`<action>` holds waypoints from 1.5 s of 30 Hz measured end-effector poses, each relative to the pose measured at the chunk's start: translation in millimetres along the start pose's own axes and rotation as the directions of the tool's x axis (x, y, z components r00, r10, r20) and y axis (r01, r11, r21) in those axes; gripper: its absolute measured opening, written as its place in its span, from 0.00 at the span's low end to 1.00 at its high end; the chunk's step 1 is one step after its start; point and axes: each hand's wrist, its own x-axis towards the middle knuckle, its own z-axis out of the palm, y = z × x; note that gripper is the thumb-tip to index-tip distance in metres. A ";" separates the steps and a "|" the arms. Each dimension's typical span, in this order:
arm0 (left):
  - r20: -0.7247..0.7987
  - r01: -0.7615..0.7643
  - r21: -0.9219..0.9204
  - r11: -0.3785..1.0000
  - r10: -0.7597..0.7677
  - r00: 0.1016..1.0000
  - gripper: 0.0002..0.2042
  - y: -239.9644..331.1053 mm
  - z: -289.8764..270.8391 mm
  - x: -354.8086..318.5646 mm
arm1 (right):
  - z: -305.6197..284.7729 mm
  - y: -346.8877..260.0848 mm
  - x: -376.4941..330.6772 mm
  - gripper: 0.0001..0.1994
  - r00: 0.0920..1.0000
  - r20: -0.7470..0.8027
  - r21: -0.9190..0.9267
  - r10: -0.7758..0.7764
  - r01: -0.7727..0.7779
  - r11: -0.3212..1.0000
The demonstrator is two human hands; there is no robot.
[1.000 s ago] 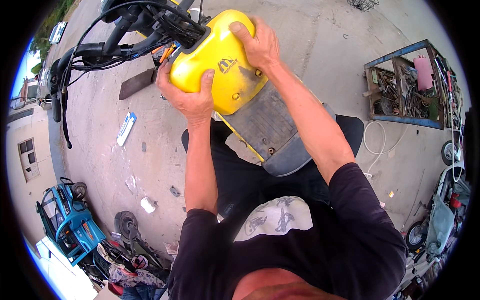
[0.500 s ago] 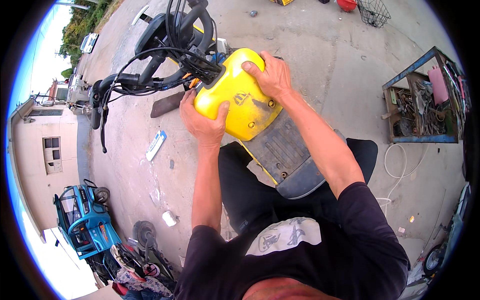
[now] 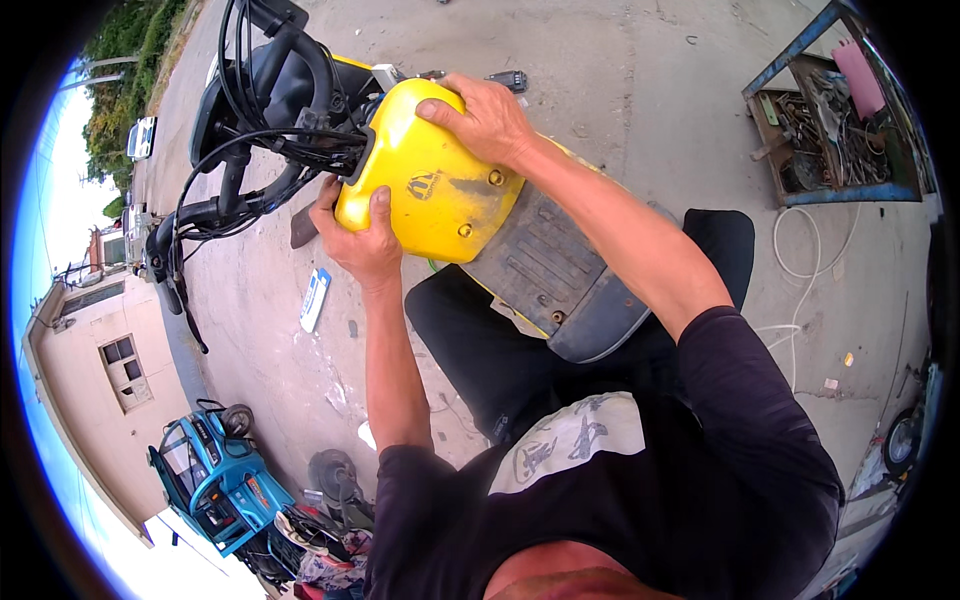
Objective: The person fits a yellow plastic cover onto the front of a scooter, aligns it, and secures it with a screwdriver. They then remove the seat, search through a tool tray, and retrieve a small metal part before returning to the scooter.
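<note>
A glossy yellow plastic cover (image 3: 425, 215) with two bolts sits at the front of a small scooter, above its dark ribbed footboard (image 3: 555, 262). Around the cover's left side my left hand (image 3: 362, 240) is closed, thumb on top and fingers tucked under the edge. My right hand (image 3: 480, 118) grips the far right side, its thumb pressed on the yellow surface. Black cables (image 3: 325, 150) run into a notch in the cover from the dark handlebar (image 3: 265, 180). What lies beneath the cover is hidden.
At the right, a rusty blue metal rack (image 3: 870, 193) holds tools. A white hose (image 3: 815, 240) curls on the concrete below it. A blue-and-white box (image 3: 314, 300) lies left of the scooter. A blue three-wheeled vehicle (image 3: 225, 480) stands at the lower left, near a pale building (image 3: 85, 360).
My view has turned and shifted. The cover, both hands and the handlebar appear further left and slightly higher. Both hands keep their hold on the cover.
</note>
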 end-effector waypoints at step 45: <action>-0.439 -0.010 -0.004 1.000 0.008 0.898 0.43 -13.4 29.0 -47.3 | 3.8 -7.0 5.0 0.27 0.994 0.002 0.110 -0.106 0.105 0.988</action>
